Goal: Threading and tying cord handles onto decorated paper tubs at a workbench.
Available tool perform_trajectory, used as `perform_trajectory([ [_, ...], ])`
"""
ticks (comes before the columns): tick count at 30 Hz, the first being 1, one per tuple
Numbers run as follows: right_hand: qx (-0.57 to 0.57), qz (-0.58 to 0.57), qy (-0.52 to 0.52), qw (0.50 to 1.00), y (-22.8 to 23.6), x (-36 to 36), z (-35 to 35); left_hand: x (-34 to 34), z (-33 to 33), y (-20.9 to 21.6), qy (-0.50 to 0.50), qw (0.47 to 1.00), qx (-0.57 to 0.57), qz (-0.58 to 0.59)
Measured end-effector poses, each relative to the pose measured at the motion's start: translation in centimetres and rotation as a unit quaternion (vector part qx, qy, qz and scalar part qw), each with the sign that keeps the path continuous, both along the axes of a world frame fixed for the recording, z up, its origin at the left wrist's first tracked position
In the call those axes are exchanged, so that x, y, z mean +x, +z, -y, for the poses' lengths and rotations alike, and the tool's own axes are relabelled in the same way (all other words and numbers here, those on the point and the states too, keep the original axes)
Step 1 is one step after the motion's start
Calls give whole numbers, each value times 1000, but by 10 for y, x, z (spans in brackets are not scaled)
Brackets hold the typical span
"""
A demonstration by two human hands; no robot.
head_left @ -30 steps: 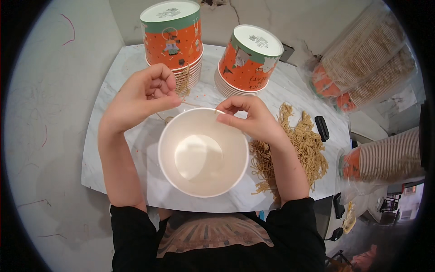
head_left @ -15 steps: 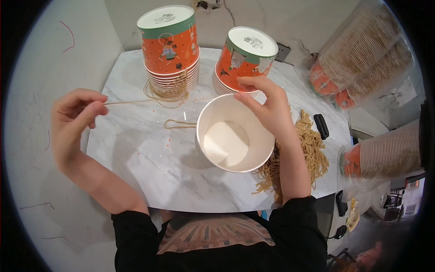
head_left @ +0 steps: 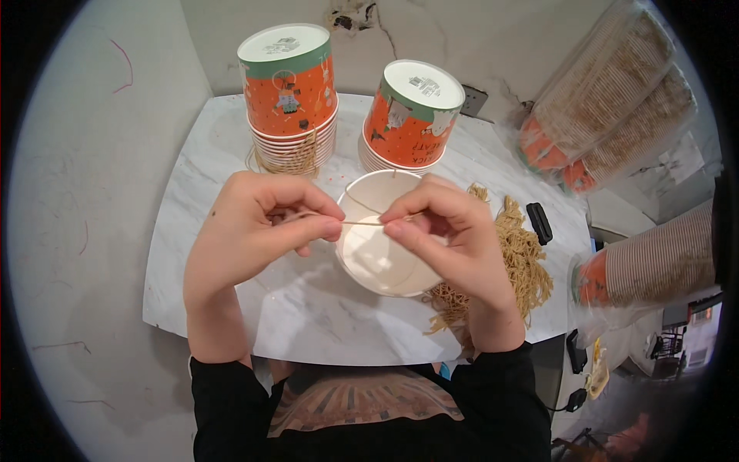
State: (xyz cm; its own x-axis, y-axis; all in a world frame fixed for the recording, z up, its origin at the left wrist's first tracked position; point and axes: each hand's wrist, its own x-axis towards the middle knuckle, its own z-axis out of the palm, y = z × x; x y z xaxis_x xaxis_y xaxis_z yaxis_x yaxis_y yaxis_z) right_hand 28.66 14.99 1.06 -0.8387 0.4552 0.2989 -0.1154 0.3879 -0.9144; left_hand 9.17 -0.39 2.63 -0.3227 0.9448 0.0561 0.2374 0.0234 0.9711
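A thin tan cord (head_left: 362, 223) is stretched between my two hands, above the open mouth of a white paper bucket (head_left: 381, 281). My left hand (head_left: 258, 227) pinches it between thumb and index finger. Closed in a like pinch, my right hand (head_left: 450, 235) grips the cord a short way to the right. Part of the cord loops down inside the bucket, and a bit shows at its far rim. Beside my right wrist lies a heap of tan cords (head_left: 523, 258).
Behind stand two upside-down stacks of orange and green paper buckets, one left (head_left: 289, 96) with cord draped round it, one right (head_left: 412, 115). A black oblong object (head_left: 540, 223) lies right of the heap. Bagged bucket stacks (head_left: 608, 100) stand at the right, beyond the marbled table (head_left: 200, 215).
My left hand has come in from the far left to the bucket's mouth. My right hand has left the rim and now pinches the cord close to the left hand.
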Motion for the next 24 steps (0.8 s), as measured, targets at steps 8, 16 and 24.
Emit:
perform_trajectory([
  [8, 265, -16, -47, 963, 17, 21, -32, 16, -8, -1, 3, 999, 33, 15],
  [16, -122, 38, 122, 984, 5, 2, 1, 34, -18, -26, 42, 988, 123, -80],
  [24, -103, 69, 83, 989, 3, 8, -6, 34, -16, -14, 19, 998, 9, -62],
])
